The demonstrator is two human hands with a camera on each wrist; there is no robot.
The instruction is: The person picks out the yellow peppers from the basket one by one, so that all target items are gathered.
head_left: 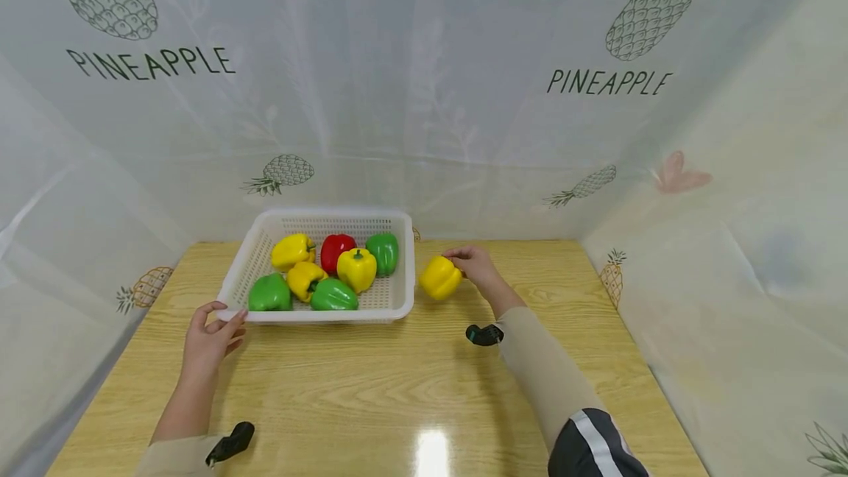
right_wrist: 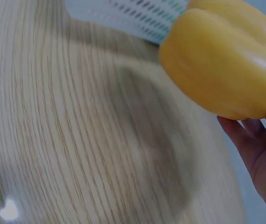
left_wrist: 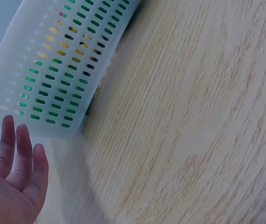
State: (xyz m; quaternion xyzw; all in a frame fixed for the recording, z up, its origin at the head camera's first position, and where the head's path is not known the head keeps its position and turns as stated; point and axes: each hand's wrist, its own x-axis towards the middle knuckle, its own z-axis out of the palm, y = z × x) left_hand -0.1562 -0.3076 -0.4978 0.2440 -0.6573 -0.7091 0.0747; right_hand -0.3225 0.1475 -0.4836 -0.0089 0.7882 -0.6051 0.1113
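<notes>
A white plastic basket (head_left: 371, 316) with slotted walls holds several green and yellow bell peppers and a red bell pepper (head_left: 336, 250). My left hand (head_left: 210, 336) holds the rim at its front left corner; in the left wrist view three fingers (left_wrist: 23, 156) extend beside the outer wall. Just right of the basket, my right hand (head_left: 478, 268) grips a yellow bell pepper (head_left: 440, 277) by one end, its lobed end toward the basket. The right wrist view shows this pepper above the table, with a shadow below it.
Everything stands on a wood-grain table (head_left: 371, 389). A pale sheet (head_left: 411, 94) printed with pineapples hangs behind and along the sides, close to the back edge. Black devices (head_left: 232, 443) sit at both wrists.
</notes>
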